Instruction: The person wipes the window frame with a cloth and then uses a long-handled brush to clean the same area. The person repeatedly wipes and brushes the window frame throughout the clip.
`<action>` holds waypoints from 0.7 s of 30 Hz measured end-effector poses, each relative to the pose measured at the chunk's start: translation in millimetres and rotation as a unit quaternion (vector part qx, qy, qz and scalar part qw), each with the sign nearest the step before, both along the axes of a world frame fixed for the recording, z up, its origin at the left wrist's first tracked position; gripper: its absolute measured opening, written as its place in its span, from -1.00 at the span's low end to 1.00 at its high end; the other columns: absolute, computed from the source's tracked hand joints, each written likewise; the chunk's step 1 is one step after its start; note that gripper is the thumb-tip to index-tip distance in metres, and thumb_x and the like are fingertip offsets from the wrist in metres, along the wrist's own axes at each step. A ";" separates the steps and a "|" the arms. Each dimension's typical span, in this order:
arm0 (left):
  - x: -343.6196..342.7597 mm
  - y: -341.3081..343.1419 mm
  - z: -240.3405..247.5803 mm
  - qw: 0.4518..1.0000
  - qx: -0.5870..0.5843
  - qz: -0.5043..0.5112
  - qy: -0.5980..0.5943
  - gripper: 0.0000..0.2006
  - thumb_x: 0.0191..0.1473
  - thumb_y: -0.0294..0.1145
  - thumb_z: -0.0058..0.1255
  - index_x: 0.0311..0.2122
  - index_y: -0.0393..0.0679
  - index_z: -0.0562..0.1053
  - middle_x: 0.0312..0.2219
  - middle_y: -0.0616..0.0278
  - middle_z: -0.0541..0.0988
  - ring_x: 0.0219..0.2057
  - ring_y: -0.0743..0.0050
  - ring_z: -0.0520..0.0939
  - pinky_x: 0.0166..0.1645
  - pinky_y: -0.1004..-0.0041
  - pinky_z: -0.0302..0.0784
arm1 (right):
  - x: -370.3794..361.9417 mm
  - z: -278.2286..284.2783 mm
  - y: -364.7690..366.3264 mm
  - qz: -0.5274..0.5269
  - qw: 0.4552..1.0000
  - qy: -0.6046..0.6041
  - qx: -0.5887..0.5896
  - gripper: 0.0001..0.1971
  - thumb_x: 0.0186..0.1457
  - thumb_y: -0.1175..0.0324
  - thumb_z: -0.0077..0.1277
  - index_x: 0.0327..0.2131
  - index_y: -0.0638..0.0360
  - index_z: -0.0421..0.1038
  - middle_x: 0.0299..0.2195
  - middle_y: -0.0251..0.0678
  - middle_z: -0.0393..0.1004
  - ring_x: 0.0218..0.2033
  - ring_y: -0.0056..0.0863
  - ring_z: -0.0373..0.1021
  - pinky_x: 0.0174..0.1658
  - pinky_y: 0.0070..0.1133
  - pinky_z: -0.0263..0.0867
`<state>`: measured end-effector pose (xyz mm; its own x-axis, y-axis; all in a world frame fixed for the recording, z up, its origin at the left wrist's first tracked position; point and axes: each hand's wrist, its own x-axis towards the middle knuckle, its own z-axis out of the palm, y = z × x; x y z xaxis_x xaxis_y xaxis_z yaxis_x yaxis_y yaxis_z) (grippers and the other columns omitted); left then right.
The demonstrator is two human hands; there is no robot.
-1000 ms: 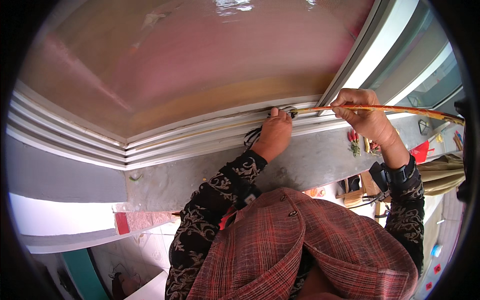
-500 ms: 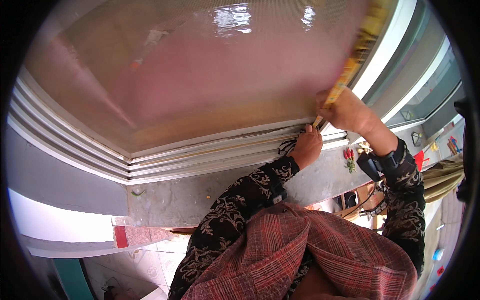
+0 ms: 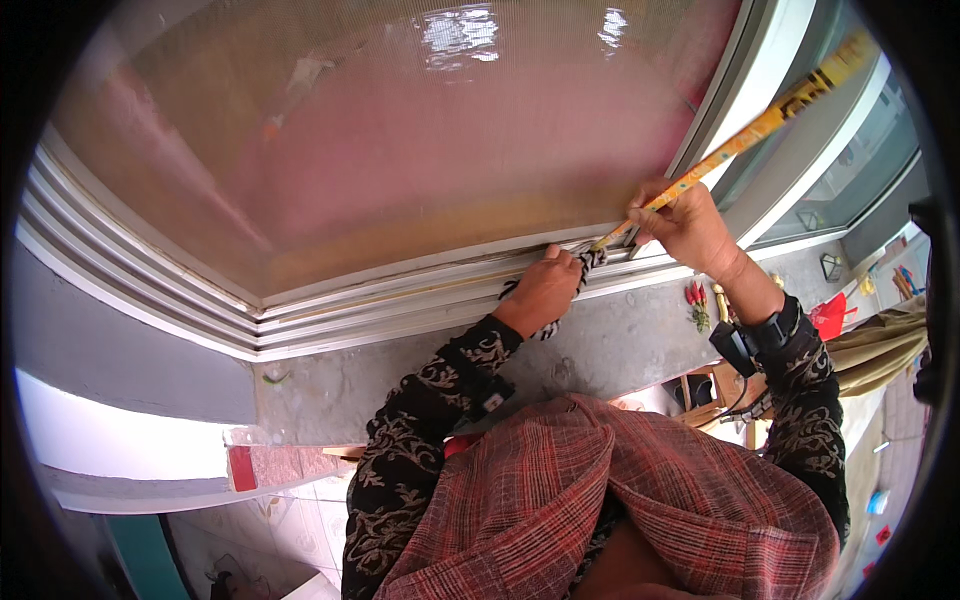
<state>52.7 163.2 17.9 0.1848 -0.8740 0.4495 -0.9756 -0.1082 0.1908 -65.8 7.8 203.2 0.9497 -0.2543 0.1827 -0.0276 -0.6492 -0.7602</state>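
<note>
My right hand [image 3: 692, 232] is closed round a long yellow-orange stick [image 3: 748, 138] with dark markings. The stick slants up to the right, and its thin lower end meets a black-and-white striped cloth [image 3: 594, 260] at the window's bottom track [image 3: 400, 300]. Just left of that tip, my left hand [image 3: 545, 290] has its fingers bent round the cloth and pressed against the track. Part of the cloth shows below this hand, over the lower rail. Behind the track stands a large window pane [image 3: 450, 160] with fine mesh and a pinkish reflection.
Below the track runs a grey concrete sill [image 3: 340, 385]. Red chillies [image 3: 695, 293] lie on it at the right. White upright frames [image 3: 765, 75] and another pane rise at the right. An olive-green cloth [image 3: 880, 345] and a red item [image 3: 828, 315] are farther right.
My left hand has slid left along the track, and more of the striped cloth shows. The stick has tipped over to the right, its lower end moving left. My right hand is slightly lower.
</note>
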 end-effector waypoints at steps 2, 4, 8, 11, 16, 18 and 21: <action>4.7 18.7 5.7 1.000 0.012 0.013 -0.005 -0.86 -0.12 -0.57 -0.07 -0.36 -0.27 0.42 -0.34 0.10 0.48 -0.16 0.14 0.48 -0.19 0.30 0.53 | -3.4 -7.9 5.4 0.041 0.998 -0.039 0.019 -0.94 0.11 0.57 0.05 -0.38 0.32 0.36 -0.54 -0.35 0.45 -0.49 -0.61 0.51 -0.46 -0.69 0.42; 7.9 40.4 11.2 0.998 0.037 0.043 -0.025 -0.84 -0.12 -0.57 -0.06 -0.34 -0.27 0.42 -0.32 0.10 0.49 -0.15 0.14 0.48 -0.18 0.31 0.53 | -8.6 -14.1 10.5 0.084 0.992 -0.078 0.061 -0.93 0.13 0.55 0.05 -0.37 0.28 0.35 -0.48 -0.40 0.43 -0.43 -0.62 0.51 -0.44 -0.70 0.44; 13.4 93.2 21.0 0.988 0.066 0.123 -0.072 -0.80 -0.13 -0.57 -0.05 -0.30 -0.27 0.44 -0.27 0.09 0.51 -0.13 0.13 0.49 -0.16 0.32 0.54 | 1.0 -30.8 29.9 0.131 0.975 -0.109 0.142 -0.92 0.15 0.51 0.06 -0.36 0.27 0.36 -0.47 -0.43 0.40 -0.46 -0.63 0.49 -0.43 -0.72 0.44; 24.6 134.7 24.8 0.980 0.065 0.180 -0.055 -0.76 -0.15 -0.58 -0.04 -0.26 -0.28 0.45 -0.26 0.09 0.51 -0.12 0.13 0.49 -0.12 0.30 0.52 | 11.7 -49.5 54.2 0.168 0.967 -0.152 0.118 -0.92 0.15 0.49 0.06 -0.36 0.31 0.42 -0.46 -0.36 0.45 -0.43 -0.62 0.49 -0.40 -0.70 0.43; 33.4 157.5 20.2 0.983 0.004 0.181 -0.012 -0.66 -0.26 -0.67 -0.01 -0.24 -0.28 0.47 -0.25 0.10 0.52 -0.12 0.11 0.48 -0.03 0.30 0.45 | -1.5 -40.2 49.5 0.176 0.970 -0.146 0.077 -0.91 0.14 0.49 0.07 -0.33 0.32 0.45 -0.42 -0.28 0.49 -0.38 -0.56 0.49 -0.31 -0.63 0.46; 33.9 156.7 17.3 0.983 0.001 0.185 -0.002 -0.65 -0.28 -0.69 0.00 -0.24 -0.28 0.48 -0.25 0.10 0.53 -0.12 0.11 0.48 -0.02 0.30 0.44 | -12.8 -27.9 40.2 0.165 0.974 -0.136 0.068 -0.92 0.13 0.49 0.08 -0.33 0.32 0.46 -0.41 -0.26 0.50 -0.38 -0.53 0.50 -0.28 -0.62 0.46; 34.5 153.9 16.0 0.983 -0.051 0.174 -0.037 -0.81 -0.24 -0.59 0.03 -0.39 -0.23 0.44 -0.35 0.14 0.48 -0.20 0.15 0.46 -0.10 0.33 0.45 | -27.3 -18.0 34.2 0.134 0.976 -0.145 0.092 -0.91 0.13 0.47 0.08 -0.33 0.30 0.46 -0.42 -0.29 0.51 -0.38 -0.52 0.51 -0.28 -0.62 0.44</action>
